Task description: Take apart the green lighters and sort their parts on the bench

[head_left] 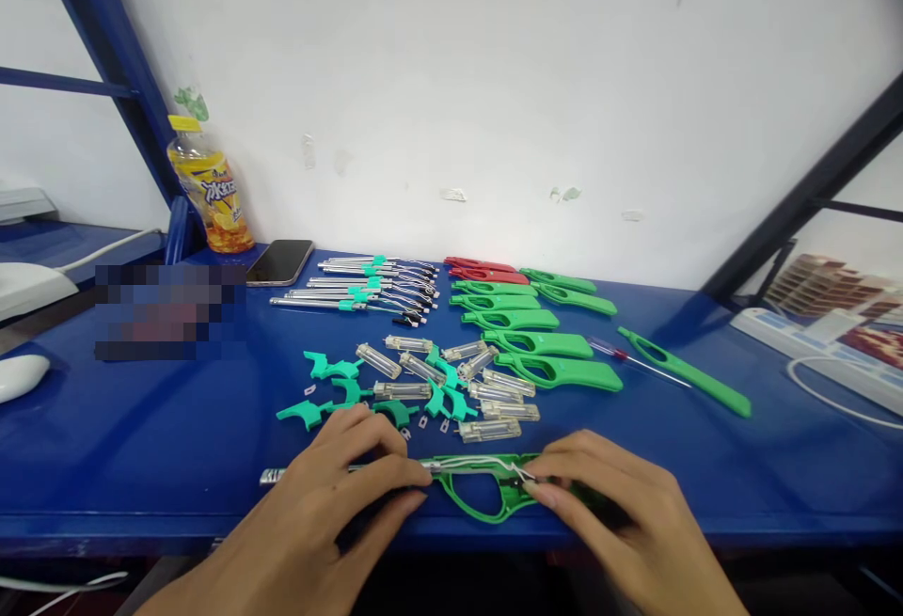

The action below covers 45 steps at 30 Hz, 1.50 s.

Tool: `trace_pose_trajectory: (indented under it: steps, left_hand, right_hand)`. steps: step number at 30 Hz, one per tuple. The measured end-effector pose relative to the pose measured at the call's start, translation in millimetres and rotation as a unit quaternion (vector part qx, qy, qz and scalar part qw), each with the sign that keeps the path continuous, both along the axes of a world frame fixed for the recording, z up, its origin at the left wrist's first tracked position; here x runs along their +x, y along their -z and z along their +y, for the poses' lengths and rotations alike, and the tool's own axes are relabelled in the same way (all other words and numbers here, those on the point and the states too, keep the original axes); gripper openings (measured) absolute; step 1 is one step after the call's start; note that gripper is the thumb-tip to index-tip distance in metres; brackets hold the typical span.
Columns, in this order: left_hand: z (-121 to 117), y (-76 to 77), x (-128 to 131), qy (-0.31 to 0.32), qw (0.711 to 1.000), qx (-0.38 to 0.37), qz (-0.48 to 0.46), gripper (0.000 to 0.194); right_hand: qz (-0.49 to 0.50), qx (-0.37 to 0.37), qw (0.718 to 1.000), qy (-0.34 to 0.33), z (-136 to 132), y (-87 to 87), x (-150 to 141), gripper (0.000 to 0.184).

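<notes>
The left hand [331, 498] closes its fingers on a silvery metal tube [273, 476], whose tip shows beyond the far side of the hand, while the right hand [621, 508] pinches white wires [486, 462] between thumb and fingertips. Between the two hands, at the near edge of a blue bench [705, 475], lies an open green shell [486, 514] with a looped grip, the tube at its narrow end and the wires running along its upper edge.

Just beyond the left hand, teal triggers [303, 412] lie scattered with clear cartridges [490, 430], which spread to the right in front of the gap between the hands. Farther beyond the left hand rests a row of wired metal rods [331, 284] with teal pieces attached, and past them a phone [280, 261] and a yellow-capped bottle [212, 188]. Beyond the right hand, green casings [582, 373] lie in a column, with red casings [486, 275] at its far end. Ahead and to the right of that hand, a screwdriver [656, 369] lies near a lone green casing [712, 386].
</notes>
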State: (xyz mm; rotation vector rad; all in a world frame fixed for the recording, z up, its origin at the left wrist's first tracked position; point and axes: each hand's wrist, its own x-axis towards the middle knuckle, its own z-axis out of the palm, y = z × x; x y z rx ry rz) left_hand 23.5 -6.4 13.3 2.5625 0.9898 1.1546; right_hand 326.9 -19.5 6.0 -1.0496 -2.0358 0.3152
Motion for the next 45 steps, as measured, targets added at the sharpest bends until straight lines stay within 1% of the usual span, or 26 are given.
trace_pose_trajectory:
  steps: [2, 4, 8, 13, 18, 22, 28, 35, 42, 45]
  left_hand:
    - [-5, -2.8, 2, -0.008, 1.0, 0.023, 0.016, 0.024]
    - [-9, -5.5, 5, -0.002, 0.999, 0.034, 0.027, 0.024]
    - [-15, -5.6, 15, 0.005, 0.996, 0.03, 0.079, 0.024]
    - [-12, 0.2, 24, 0.004, 0.987, 0.067, 0.149, 0.031]
    - [-9, -0.2, 27, -0.006, 0.978, 0.093, 0.187, 0.038]
    - [-9, 1.6, 26, -0.011, 0.975, 0.107, 0.194, 0.039]
    - [-7, 2.1, 24, -0.009, 0.973, 0.113, 0.199, 0.033]
    - [-6, 1.6, 26, -0.003, 0.972, 0.12, 0.202, 0.036]
    - [-7, 3.0, 27, 0.0, 0.974, 0.109, 0.199, 0.037]
    - [-10, 1.3, 25, 0.012, 0.98, 0.081, 0.181, 0.035]
  right_hand:
    - [0.002, -0.001, 1.0, -0.002, 0, 0.3, 0, 0.009]
    - [0.003, -0.001, 1.0, -0.002, 0, 0.8, 0, 0.008]
    - [-0.001, -0.005, 1.0, -0.001, 0, 1.6, 0, 0.007]
    - [0.003, 0.001, 1.0, 0.001, -1, 1.7, 0, 0.007]
    - [0.005, -0.001, 1.0, 0.0, -1, 1.6, 0, 0.009]
    - [0.005, 0.001, 1.0, -0.001, -1, 1.4, -1, 0.008]
    - [0.01, 0.005, 1.0, -0.003, -1, -0.4, -2, 0.008]
    - [0.006, 0.006, 1.0, 0.004, -1, -2.1, -2, 0.011]
    - [0.005, 0.008, 1.0, -0.001, -1, -5.3, -4, 0.014]
    - [0.0, 0.011, 1.0, -0.001, -1, -5.8, -4, 0.015]
